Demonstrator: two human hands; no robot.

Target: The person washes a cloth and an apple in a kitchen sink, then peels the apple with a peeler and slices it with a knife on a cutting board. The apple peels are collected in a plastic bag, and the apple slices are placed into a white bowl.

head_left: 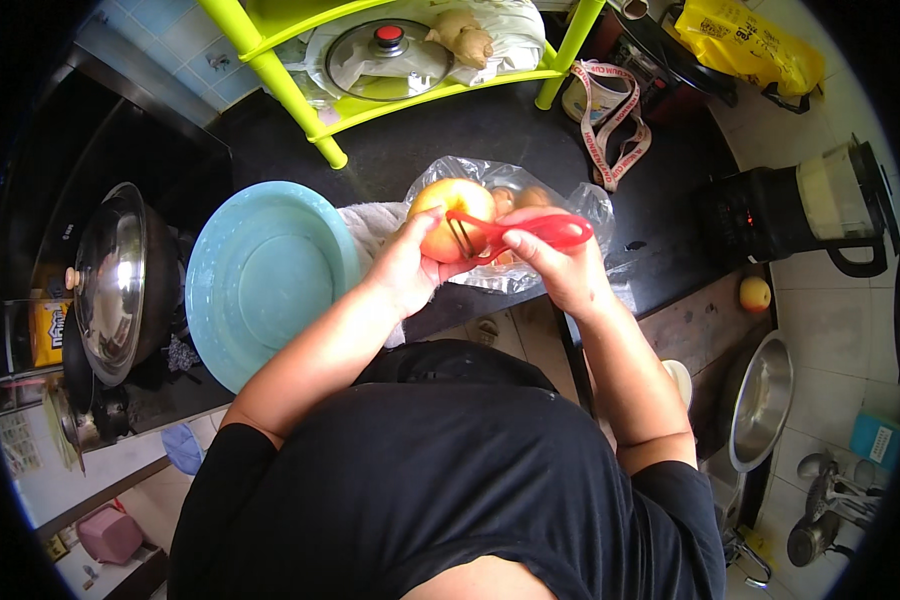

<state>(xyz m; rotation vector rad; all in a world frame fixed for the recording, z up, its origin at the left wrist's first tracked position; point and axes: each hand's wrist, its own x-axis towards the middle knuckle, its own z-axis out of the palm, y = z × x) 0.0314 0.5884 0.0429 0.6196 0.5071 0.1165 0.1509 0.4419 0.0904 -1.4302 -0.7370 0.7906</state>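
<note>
My left hand (408, 268) holds a yellow-red apple (457, 205), with the fingers wrapped round its left and lower side. In my right hand (562, 268) is a red peeler (560, 231), gripped by its handle. The peeler's blade end lies against the apple's right side, near the stem hollow. Behind and below both hands, a clear plastic bag (592, 208) with several brownish round things in it rests on the dark counter. What these are I cannot make out.
A light blue basin (205, 270) stands left of my arms, beside a lidded wok (120, 290). A green shelf (320, 125) rises at the back. To the right are a blender (805, 210), another apple (755, 293) and a steel bowl (782, 390). A grey cloth (370, 222) lies beside the basin.
</note>
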